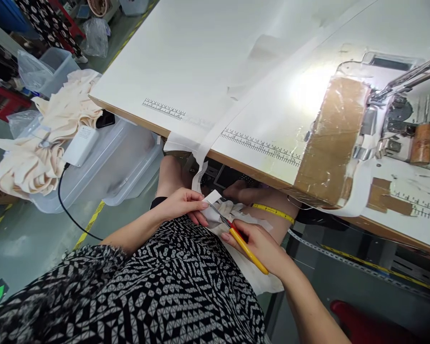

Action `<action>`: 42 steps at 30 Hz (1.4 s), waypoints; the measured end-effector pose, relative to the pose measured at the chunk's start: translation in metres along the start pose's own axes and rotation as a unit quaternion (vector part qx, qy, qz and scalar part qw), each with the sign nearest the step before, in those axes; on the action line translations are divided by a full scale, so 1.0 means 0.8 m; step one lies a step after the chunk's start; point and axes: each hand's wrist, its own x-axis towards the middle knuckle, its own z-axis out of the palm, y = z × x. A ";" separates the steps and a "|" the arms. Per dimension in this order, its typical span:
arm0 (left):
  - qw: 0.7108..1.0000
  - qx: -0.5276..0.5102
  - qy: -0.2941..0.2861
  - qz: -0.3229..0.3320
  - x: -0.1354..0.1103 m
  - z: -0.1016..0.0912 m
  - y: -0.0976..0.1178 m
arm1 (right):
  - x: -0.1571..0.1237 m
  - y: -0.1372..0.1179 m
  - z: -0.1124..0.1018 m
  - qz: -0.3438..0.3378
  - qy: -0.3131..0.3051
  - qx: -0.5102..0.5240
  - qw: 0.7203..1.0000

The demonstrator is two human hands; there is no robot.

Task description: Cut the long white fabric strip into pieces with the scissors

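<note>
Over my lap, my left hand [186, 205] pinches a white fabric strip [212, 197] between thumb and fingers. The strip looks narrow and flat at its end. In my right hand [260, 241] is a pair of thread snips [249, 251] with yellow and red handles, the fingers wrapped round them. Their metal blades point up and left and touch or overlap the strip; I cannot tell whether they are closed on it. Pale cut pieces [232, 210] lie on my lap beneath both hands. A longer white band [202, 153] hangs over the table edge just above my left hand.
A white worktable [186, 62] with printed rulers spans ahead. At right stands a sewing machine [397, 119] with a taped cardboard cover. On the left, cream fabric bundles [32, 165] and a white power bank [80, 145] sit on a clear bin [103, 162]. A yellow tape measure [274, 213] crosses my leg.
</note>
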 end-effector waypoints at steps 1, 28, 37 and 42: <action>1.000 0.001 0.005 0.000 0.000 0.000 0.000 | 0.000 0.000 0.002 -0.001 0.012 -0.008 1.000; 0.997 0.042 -0.063 0.015 0.007 0.028 -0.007 | 0.010 -0.012 0.019 -0.035 0.166 0.152 0.974; 0.710 0.601 0.197 0.308 0.007 0.027 0.168 | -0.038 -0.014 0.014 -0.029 0.354 0.064 0.932; 0.627 0.699 0.249 0.236 0.069 0.019 0.233 | -0.088 0.004 0.011 0.018 0.403 0.162 0.900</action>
